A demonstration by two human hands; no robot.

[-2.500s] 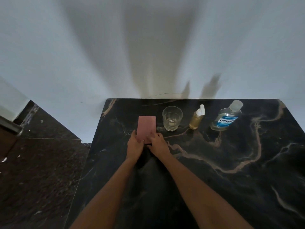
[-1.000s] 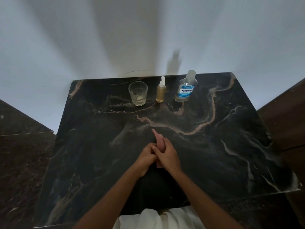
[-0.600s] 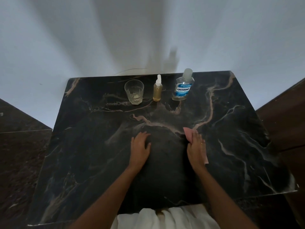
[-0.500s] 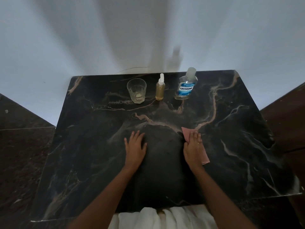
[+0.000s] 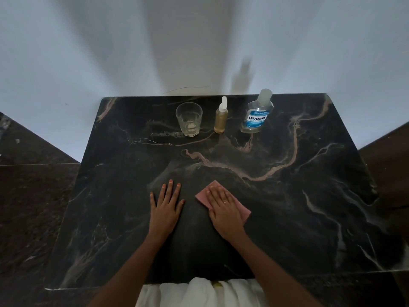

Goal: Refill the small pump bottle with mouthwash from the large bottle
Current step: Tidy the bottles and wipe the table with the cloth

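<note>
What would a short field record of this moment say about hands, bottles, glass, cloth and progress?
left hand: flat on the table, holding nothing
right hand: flat on the pink cloth
small pump bottle: standing, pump on, between glass and large bottle
large bottle: standing, capped
progress: pouring not begun

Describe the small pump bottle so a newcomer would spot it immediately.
Look along the far edge of the dark marble table. The small pump bottle is the middle of three items, between the glass and the large bottle. It alone is slim, amber, with a white nozzle.
</note>
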